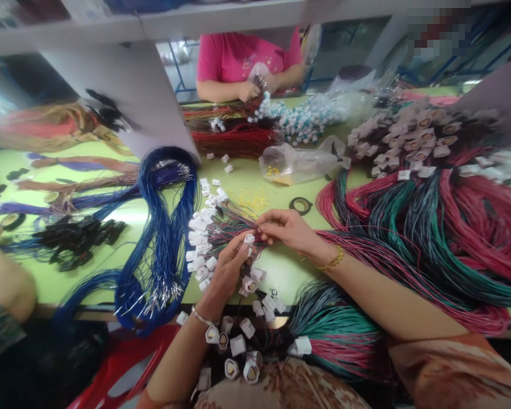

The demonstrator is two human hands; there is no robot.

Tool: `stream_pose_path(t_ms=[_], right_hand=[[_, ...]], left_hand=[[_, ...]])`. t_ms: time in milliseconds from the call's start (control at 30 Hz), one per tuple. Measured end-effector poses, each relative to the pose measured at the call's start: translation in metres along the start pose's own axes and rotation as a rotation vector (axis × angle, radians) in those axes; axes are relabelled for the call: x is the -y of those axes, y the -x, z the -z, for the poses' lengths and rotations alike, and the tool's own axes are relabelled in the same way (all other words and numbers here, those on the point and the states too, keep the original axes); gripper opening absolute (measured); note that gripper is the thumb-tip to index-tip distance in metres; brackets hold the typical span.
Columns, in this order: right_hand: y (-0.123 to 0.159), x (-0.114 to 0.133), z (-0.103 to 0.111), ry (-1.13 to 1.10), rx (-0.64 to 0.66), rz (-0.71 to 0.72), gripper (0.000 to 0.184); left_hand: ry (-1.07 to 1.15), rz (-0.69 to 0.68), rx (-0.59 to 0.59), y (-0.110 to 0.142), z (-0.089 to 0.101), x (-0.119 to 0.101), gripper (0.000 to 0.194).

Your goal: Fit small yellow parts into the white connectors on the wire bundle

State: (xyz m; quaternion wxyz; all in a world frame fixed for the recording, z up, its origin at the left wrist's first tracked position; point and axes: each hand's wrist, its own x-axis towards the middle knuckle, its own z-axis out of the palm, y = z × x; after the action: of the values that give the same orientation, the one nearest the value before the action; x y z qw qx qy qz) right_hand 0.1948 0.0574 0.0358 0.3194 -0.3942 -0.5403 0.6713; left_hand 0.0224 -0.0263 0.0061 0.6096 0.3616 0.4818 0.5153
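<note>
My left hand (230, 266) is closed around a small white plastic connector (249, 239) just above the green table's front edge. My right hand (286, 228) pinches thin red and green wires (262, 234) at that connector, fingers pressed together. White connectors on wire ends (200, 250) fan out to the left of my hands. More white connectors (238, 346) hang over the table edge onto my lap.
A blue wire bundle (162, 238) loops at left. Red, green and pink wire bundles (430, 238) fill the right. A clear plastic bag (298, 162) and yellow bits (253, 200) lie on the green table (123, 218). A person in a pink shirt (247, 57) works opposite.
</note>
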Motion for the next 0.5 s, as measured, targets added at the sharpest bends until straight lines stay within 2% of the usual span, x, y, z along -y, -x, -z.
stream_pose_path(t_ms=[100, 200, 300, 500], right_hand=[[0.006, 0.001, -0.004, 0.108, 0.046, 0.118, 0.022], [0.011, -0.001, -0.009, 0.214, 0.038, 0.254, 0.018], [0.015, -0.002, -0.013, 0.341, 0.034, 0.34, 0.01], [0.018, -0.005, -0.017, 0.595, 0.041, 0.699, 0.014]], left_hand=[[0.033, 0.058, 0.013, 0.001, 0.0, -0.002, 0.045], [0.078, 0.105, 0.007, 0.002, -0.001, -0.006, 0.043], [0.166, 0.082, -0.041, 0.001, -0.003, -0.009, 0.037], [0.151, 0.023, -0.027, -0.001, -0.003, -0.008, 0.035]])
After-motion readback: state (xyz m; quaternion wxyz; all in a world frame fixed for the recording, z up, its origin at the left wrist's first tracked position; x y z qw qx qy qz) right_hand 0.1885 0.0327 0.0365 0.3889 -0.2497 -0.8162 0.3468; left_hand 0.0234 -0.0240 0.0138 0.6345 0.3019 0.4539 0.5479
